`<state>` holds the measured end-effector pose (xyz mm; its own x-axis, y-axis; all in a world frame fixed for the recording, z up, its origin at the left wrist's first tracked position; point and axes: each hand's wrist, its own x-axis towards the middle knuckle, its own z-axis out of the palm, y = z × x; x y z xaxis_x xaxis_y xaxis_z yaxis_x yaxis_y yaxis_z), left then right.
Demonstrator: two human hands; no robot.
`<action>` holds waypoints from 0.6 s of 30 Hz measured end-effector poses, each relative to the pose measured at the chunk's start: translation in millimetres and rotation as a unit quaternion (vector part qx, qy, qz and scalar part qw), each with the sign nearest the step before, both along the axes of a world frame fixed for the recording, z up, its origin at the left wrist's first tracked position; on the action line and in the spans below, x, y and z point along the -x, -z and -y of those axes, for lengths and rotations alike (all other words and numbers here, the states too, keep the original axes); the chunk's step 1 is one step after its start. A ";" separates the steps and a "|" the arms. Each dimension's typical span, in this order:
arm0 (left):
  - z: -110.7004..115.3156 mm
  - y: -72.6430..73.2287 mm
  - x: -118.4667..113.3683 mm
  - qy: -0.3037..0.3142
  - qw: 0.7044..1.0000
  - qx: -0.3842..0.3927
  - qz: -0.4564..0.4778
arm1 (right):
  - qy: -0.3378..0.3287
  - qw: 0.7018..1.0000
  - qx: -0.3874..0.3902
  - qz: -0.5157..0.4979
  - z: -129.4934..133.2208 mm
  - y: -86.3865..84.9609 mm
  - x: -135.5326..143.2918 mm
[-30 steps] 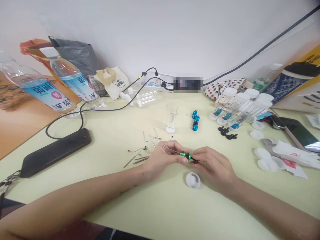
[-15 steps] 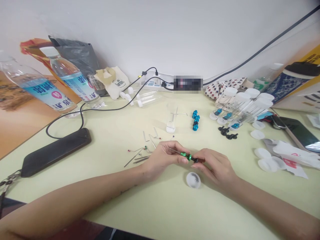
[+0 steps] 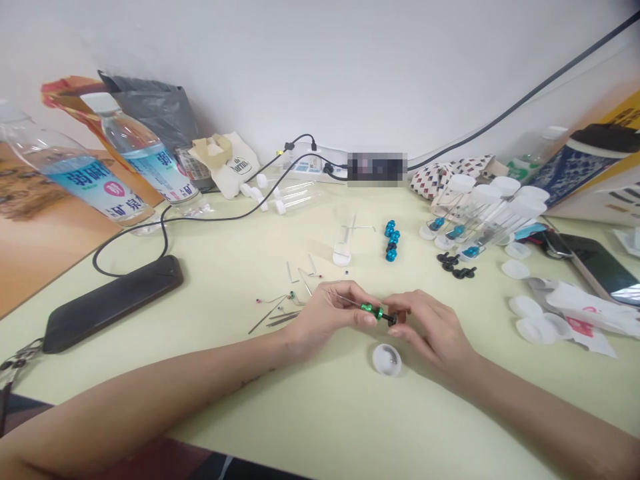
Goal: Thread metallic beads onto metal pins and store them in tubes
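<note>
My left hand (image 3: 330, 312) is closed on a small green metal fitting (image 3: 372, 311), with a thin metal rod (image 3: 349, 301) running back from it under my fingers. A black knobbed screw (image 3: 391, 319) sticks out of the fitting's right end. The thumb and fingers of my right hand (image 3: 434, 328) close around that black knob. Below the hands lies a small white cap (image 3: 387, 361) with tiny metal bits in it. Thin hex keys and rods (image 3: 280, 312) are scattered beside my left hand.
Blue metal fittings (image 3: 392, 241) stand in a row behind the hands, near a clear tube (image 3: 343, 248). Black screws (image 3: 456, 265) lie before several capped tubes (image 3: 484, 207). Water bottles (image 3: 150, 160), a black power bank (image 3: 114, 303), a cable (image 3: 225, 220) and a phone (image 3: 597, 263) sit around.
My right fingers have shifted and lifted slightly around the black knob, which looks turned and shows more of itself. My left hand and the green fitting stay in place.
</note>
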<state>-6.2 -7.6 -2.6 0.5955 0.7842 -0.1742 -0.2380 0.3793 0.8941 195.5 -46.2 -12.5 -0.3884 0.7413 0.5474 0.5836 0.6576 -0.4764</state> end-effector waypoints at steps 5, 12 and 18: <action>-0.8 -0.3 0.0 -0.010 1.000 -0.011 0.001 | 0.017 1.000 0.002 0.001 2.8 3.7 1.2; 0.1 -1.1 0.0 -0.003 1.000 -0.004 -0.005 | 0.006 1.000 -0.012 0.007 0.6 3.4 0.1; -0.3 0.1 -0.3 -0.003 1.000 -0.005 0.000 | 0.007 1.000 -0.011 0.026 -0.4 0.2 1.5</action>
<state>-5.9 -7.3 -2.7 0.5911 0.7892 -0.1668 -0.2400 0.3694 0.8977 194.0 -45.8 -12.6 -0.4066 0.7346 0.5431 0.6170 0.6593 -0.4298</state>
